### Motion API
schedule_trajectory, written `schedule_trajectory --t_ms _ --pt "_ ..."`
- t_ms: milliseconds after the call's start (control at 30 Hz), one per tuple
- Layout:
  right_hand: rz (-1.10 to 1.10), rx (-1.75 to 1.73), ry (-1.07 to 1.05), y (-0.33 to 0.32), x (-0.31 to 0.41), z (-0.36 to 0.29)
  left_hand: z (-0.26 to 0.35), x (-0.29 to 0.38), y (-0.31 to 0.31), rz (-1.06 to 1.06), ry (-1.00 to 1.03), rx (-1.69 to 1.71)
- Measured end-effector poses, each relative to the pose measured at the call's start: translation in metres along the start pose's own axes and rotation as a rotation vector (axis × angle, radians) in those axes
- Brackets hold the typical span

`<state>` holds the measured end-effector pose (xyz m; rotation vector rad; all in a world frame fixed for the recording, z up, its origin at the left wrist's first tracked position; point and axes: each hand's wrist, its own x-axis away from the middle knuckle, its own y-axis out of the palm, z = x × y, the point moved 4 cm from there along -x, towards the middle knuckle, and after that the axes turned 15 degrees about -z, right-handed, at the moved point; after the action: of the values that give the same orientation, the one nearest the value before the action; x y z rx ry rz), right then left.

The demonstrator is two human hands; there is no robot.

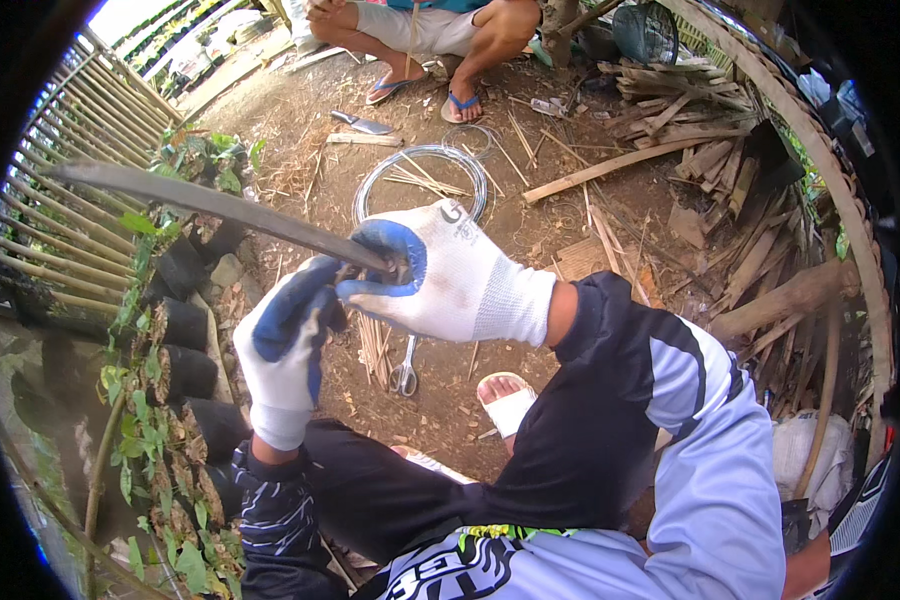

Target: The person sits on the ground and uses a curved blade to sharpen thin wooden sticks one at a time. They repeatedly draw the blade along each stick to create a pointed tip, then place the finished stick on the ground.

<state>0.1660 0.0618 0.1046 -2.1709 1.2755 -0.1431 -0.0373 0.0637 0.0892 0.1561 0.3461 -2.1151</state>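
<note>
My right hand [450, 277], in a white knit glove with a blue coated palm, grips a machete [217, 206] near the lower end of its blade. The long dark blade points to the upper left, and its handle is hidden in the glove. My left hand [281, 352], gloved alike, is curled just below the blade, its fingertips close to my right thumb. They pinch a small brown piece [347, 274], perhaps a thin stick, mostly hidden. On the ground under my hands lie a coil of wire [482, 184], a bundle of thin sticks [373, 352] and scissors [403, 377].
Across from me a person [427, 37] squats, holding a thin stick. A knife [362, 122] lies near a flat wood piece [364, 140]. Split wood [675, 97] is heaped at right. Black plant bags [187, 367] and a bamboo fence [75, 187] line the left.
</note>
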Motion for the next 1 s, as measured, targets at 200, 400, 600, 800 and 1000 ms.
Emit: schedule_trajectory --t_ms 200,400,600,800,1000 --pt "0.273 -0.231 -0.098 -0.019 0.009 -0.010 0.028 -0.030 0.014 0.042 -0.077 0.024" --pt "0.135 -0.462 -0.116 -0.016 0.007 -0.001 0.023 -0.018 0.019 0.111 -0.116 0.206" --pt "-0.005 -0.200 -0.022 -0.005 0.013 0.000 -0.007 0.005 0.000 0.028 -0.186 0.259" --pt "-0.209 -0.304 0.167 0.010 0.029 -0.012 -0.030 0.019 -0.007 -0.150 -0.269 0.288" --pt "-0.157 -0.032 0.123 0.015 0.044 -0.028 -0.041 0.020 -0.006 -0.378 -0.190 0.166"
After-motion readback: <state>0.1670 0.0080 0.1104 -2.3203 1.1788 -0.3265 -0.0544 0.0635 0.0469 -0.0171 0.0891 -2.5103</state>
